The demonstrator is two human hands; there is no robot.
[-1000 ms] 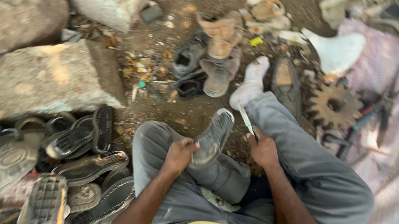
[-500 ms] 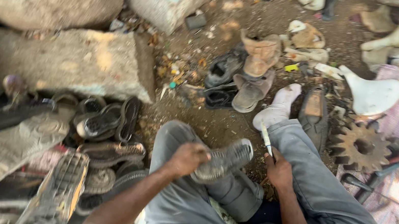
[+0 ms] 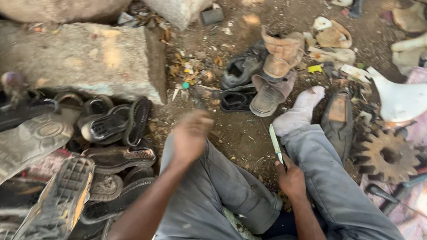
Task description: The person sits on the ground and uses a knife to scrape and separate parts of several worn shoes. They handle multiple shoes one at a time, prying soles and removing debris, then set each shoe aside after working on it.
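Hands at work on dirt ground: right hand (image 3: 291, 177) has its fingers closed round a thin blade (image 3: 276, 143) pointing far, beside the socked foot (image 3: 298, 113). Left hand (image 3: 191, 133), blurred, hangs empty with fingers loosely spread near worn soles (image 3: 114, 123) piled left.

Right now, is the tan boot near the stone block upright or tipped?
Upright. The tan boot stands on its sole atop a grey shoe, its shaft opening facing up toward the camera.

Left hand (image 3: 191, 133) motion-blurred, fingers indistinct; knife (image 3: 276, 143) handle hidden inside right hand (image 3: 290, 177).
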